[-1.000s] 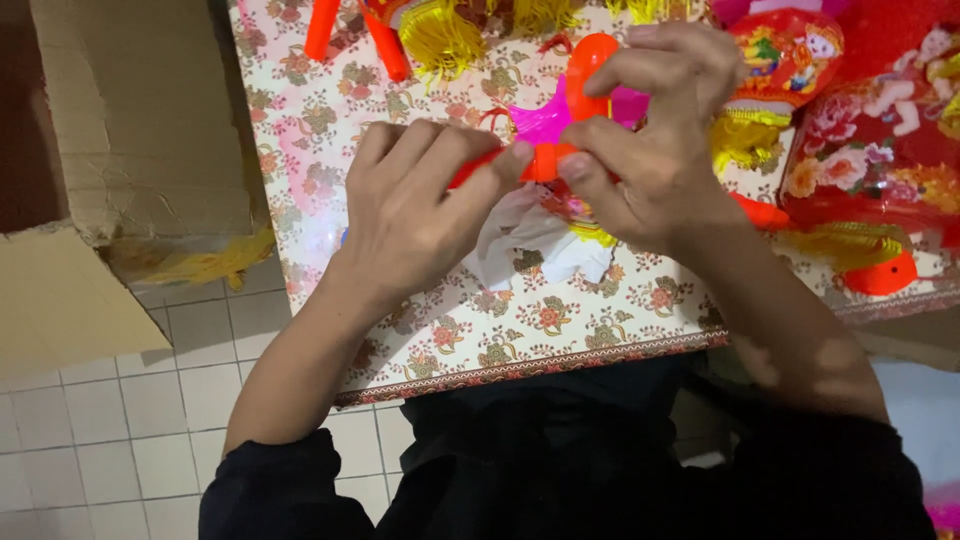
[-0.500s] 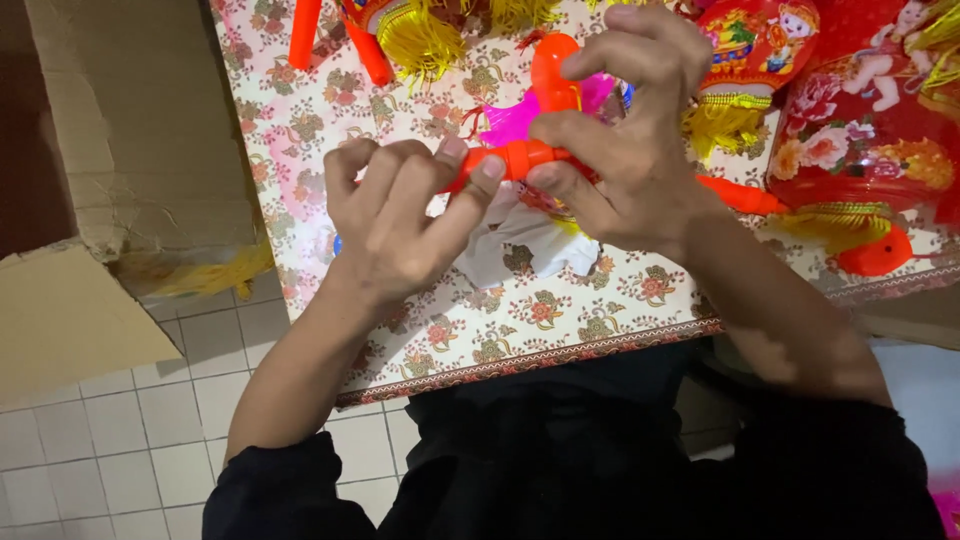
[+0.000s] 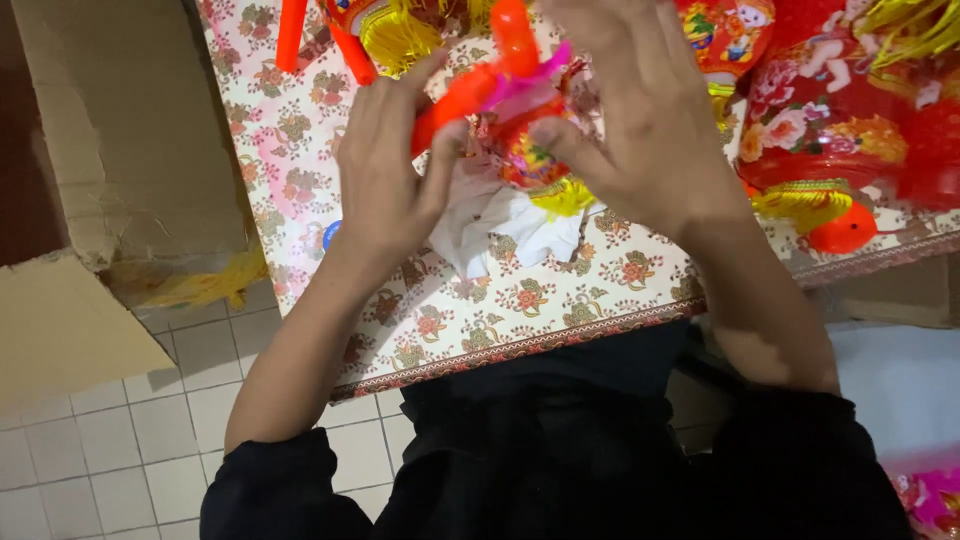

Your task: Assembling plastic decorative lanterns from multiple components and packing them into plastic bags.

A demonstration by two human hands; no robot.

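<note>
My left hand (image 3: 385,170) pinches an orange plastic stick (image 3: 455,98) that belongs to a small toy lantern (image 3: 530,150), which has a pink top, a colourful paper body and a yellow fringe. My right hand (image 3: 640,120) grips the lantern's body from the right, thumb underneath. Both hands hold it just above a table with a floral cloth (image 3: 450,300). A crumpled white paper (image 3: 500,225) lies on the cloth directly under the lantern.
More red and gold lanterns (image 3: 830,110) with yellow tassels are piled at the table's right. Orange sticks (image 3: 292,35) lie at the far edge. A torn cardboard box (image 3: 120,140) stands left of the table on a white tiled floor (image 3: 110,440).
Both hands have lifted the lantern up and away from me. My left hand has opened from a curled grip to a pinch on the orange stick.
</note>
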